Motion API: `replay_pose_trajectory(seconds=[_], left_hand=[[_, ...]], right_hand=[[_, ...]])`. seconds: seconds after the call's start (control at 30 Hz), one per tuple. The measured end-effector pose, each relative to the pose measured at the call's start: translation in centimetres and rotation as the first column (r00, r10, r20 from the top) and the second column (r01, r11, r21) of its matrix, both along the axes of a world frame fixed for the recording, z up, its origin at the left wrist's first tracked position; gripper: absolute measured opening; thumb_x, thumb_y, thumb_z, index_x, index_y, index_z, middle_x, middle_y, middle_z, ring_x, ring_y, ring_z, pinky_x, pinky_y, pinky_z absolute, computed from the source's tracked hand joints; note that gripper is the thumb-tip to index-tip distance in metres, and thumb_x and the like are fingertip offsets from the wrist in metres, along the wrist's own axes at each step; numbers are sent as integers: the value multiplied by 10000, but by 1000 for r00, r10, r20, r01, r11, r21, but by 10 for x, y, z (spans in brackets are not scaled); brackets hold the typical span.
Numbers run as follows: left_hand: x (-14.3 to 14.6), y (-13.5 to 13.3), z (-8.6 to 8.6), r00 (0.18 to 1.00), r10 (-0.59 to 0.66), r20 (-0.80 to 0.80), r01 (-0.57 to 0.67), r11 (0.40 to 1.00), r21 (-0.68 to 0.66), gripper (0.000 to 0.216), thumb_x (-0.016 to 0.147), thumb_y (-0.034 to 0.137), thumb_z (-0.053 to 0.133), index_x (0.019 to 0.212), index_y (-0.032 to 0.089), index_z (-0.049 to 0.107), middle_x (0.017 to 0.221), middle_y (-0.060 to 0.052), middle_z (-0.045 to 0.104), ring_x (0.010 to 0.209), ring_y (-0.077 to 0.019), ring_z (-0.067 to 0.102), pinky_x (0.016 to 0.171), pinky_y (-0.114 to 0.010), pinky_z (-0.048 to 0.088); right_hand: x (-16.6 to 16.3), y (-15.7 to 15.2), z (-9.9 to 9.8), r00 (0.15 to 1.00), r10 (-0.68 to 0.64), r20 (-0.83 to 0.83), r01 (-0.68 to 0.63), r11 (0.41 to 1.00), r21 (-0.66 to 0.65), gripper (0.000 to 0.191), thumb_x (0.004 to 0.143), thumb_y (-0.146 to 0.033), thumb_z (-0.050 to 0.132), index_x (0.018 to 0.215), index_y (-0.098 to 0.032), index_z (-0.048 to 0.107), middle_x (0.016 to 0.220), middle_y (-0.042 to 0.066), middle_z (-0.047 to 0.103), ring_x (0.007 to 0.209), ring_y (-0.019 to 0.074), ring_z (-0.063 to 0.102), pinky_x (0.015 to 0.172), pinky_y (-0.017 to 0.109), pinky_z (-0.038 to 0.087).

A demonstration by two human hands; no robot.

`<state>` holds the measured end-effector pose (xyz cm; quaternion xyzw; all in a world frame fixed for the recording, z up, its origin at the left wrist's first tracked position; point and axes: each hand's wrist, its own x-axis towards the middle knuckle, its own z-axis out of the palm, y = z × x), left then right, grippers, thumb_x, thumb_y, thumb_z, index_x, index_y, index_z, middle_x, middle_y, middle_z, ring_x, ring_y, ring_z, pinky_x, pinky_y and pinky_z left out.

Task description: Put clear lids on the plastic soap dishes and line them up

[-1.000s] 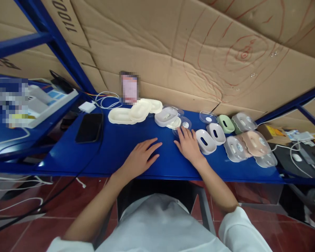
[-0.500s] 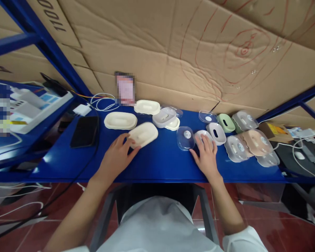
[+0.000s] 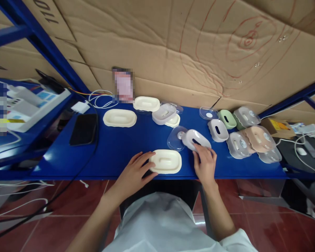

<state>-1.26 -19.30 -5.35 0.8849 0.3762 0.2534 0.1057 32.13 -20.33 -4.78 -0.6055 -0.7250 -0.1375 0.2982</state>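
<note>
Blue table (image 3: 115, 147) against cardboard wall (image 3: 173, 45); left hand (image 3: 132, 173) spread, touching cream tray (image 3: 166, 161); right hand (image 3: 206, 164) flat on white dish (image 3: 193, 137).

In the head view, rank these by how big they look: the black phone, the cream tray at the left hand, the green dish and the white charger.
1. The black phone and the cream tray look about alike. The tray lies nearer the camera, so they are unranked.
2. The green dish.
3. The white charger.
</note>
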Motion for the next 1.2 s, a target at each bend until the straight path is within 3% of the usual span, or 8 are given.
replay_pose_trajectory(seconds=[0.13, 0.3, 0.5, 0.67, 0.8, 0.93, 1.1, 1.2], left_hand=[[3, -1, -2, 999, 15, 34, -15, 1000, -9, 209, 1056, 348, 633, 1214, 224, 693, 1538, -133, 612, 1403, -297, 624, 1193, -529, 530], [1, -5, -10, 996, 57, 76, -64, 994, 92, 517, 1054, 312, 647, 1555, 261, 532, 1716, -168, 407, 1556, -344, 471, 1174, -515, 550], [-8, 1, -8, 999, -38, 11, 35, 982, 188, 334, 1044, 272, 661, 1374, 225, 686, 1482, -89, 686, 1465, -294, 573, 1175, -459, 554], [-3, -5, -1, 999, 27, -28, -19, 970, 242, 224, 1025, 261, 659, 1229, 218, 742, 1418, -102, 721, 1402, -321, 616, 1161, -515, 543], [9, -8, 4, 998, -10, -66, 23, 977, 210, 243, 1027, 199, 576, 1210, 210, 736, 1479, -105, 684, 1460, -297, 579, 1225, -502, 489], [17, -6, 1, 993, -75, -90, 87, 985, 147, 330, 1037, 174, 570, 1326, 252, 711, 1503, -100, 664, 1494, -297, 549, 1209, -477, 507], [23, -6, -4, 982, -133, -131, 149, 981, 122, 511, 1037, 86, 545, 1504, 285, 604, 1571, -87, 617, 1541, -276, 501, 1267, -494, 444], [17, -7, -4, 984, -145, -104, 155, 983, 102, 425, 1061, 188, 590, 1472, 287, 630, 1572, -80, 618, 1532, -281, 513, 1279, -519, 427]], right_hand=[[-1, 2, 10, 1000, 6, -31, -6, 1000, 3, 312, 1091, -196, 531, 1371, -203, 670, 1251, 116, 795, 1122, 265, 736, 1058, 479, 460], [-52, -23, 16, 867, 498, -40, -496, 849, -184, 445, 1067, -95, 495, 1467, -236, 628, 1369, 74, 758, 1304, 218, 669, 1196, 478, 419], [-67, -7, 13, 772, 620, -141, -628, 708, -323, 411, 1136, -266, 453, 1517, -273, 607, 1514, 62, 668, 1426, 195, 589, 1211, 423, 471], [-11, 32, 4, 935, 355, -23, -336, 859, -386, 537, 1153, -399, 363, 1675, -280, 407, 1711, 98, 444, 1630, 299, 327, 1305, 619, 315], [28, 21, 8, 977, 163, 136, -107, 932, -348, 611, 1091, -492, 549, 1644, -248, 468, 1590, 184, 559, 1471, 388, 512, 1181, 654, 435], [16, -10, 19, 944, 280, 175, -219, 928, -302, 632, 1086, -484, 575, 1663, -275, 427, 1624, 164, 538, 1531, 366, 470, 1268, 656, 327], [-39, -25, 10, 805, 579, 130, -520, 794, -316, 523, 1111, -338, 555, 1620, -237, 491, 1529, 91, 656, 1500, 240, 542, 1324, 500, 354], [-27, -19, 2, 824, 552, 132, -492, 811, -316, 566, 1095, -435, 582, 1622, -249, 492, 1626, 111, 558, 1558, 280, 471, 1311, 560, 361]])
